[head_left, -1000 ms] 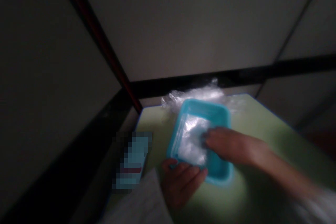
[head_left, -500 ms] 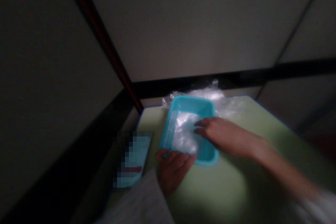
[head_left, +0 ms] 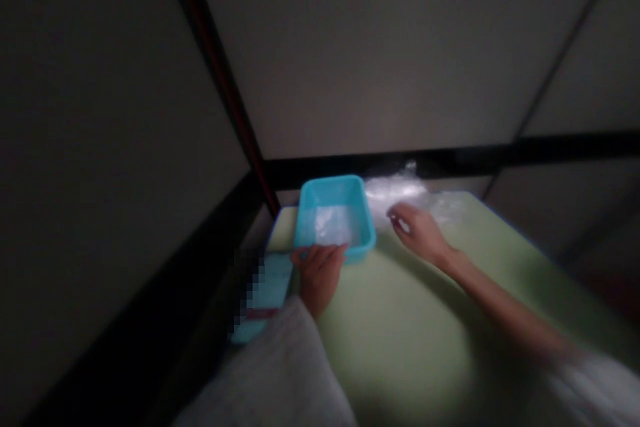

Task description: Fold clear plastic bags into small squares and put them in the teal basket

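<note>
A turquoise plastic basket (head_left: 373, 230) stands at the far left of the green tabletop. My left hand (head_left: 320, 273) grips its near rim, fingers over the edge. Clear plastic film (head_left: 333, 223) shows inside, dim and blurred. Right of the basket, my right hand (head_left: 417, 230) hovers apart from it, thumb and fingers curled together in a pinch. Whether anything sits between those fingertips is too blurred to see. Just beyond that hand lies a crumpled clear plastic bag (head_left: 397, 190).
A pale turquoise flat item with a red band (head_left: 265, 293), partly pixelated, lies at the left edge of the green table (head_left: 400, 320). A grey wall panel (head_left: 375, 67) with a black strip stands behind. A dark surface closes off the left side.
The basket has shifted away and left, with my left hand still at its near rim. My right hand has come out of the basket and curled its fingers near the plastic bag.
</note>
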The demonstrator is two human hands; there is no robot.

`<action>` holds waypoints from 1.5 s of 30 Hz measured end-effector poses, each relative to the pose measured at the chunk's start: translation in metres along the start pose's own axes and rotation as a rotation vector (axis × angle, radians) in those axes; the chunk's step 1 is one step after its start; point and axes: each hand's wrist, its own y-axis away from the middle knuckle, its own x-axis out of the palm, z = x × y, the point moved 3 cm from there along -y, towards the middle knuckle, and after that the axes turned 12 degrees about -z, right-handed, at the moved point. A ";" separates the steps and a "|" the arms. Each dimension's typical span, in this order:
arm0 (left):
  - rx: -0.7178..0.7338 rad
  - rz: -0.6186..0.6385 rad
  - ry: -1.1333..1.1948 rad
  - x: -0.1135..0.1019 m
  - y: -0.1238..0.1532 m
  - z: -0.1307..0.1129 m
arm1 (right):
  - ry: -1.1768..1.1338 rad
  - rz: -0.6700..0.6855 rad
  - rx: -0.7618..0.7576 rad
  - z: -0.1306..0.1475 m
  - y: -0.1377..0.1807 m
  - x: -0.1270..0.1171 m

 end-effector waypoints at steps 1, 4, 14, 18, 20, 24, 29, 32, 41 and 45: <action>-0.008 -0.002 -0.009 0.002 0.000 0.002 | 0.014 0.014 0.007 -0.005 0.005 0.003; -0.025 -0.011 -0.029 0.008 0.000 0.010 | 0.068 0.030 0.037 -0.021 0.023 0.005; -0.069 0.006 -0.086 0.025 0.002 0.028 | 0.230 -0.010 0.113 -0.069 0.054 0.012; -0.090 0.007 -0.109 0.030 0.002 0.036 | 0.220 0.013 0.091 -0.064 0.054 0.022; -0.096 -0.014 -0.124 0.032 0.002 0.038 | 0.227 0.010 0.107 -0.064 0.054 0.028; -0.032 -0.041 -0.085 0.026 0.005 0.021 | 0.236 -0.013 0.137 -0.071 0.055 0.035; -0.016 0.085 0.197 0.013 0.017 -0.018 | 0.185 -0.078 0.114 -0.070 0.056 0.023; -0.146 0.196 0.354 0.011 0.025 -0.029 | 0.112 -0.099 0.049 -0.049 0.060 0.011; -0.476 0.356 0.476 0.030 0.042 -0.026 | -0.182 0.149 -0.302 0.026 0.083 0.006; -0.634 0.352 0.604 0.031 0.037 -0.023 | -0.526 0.093 0.057 0.024 0.081 -0.009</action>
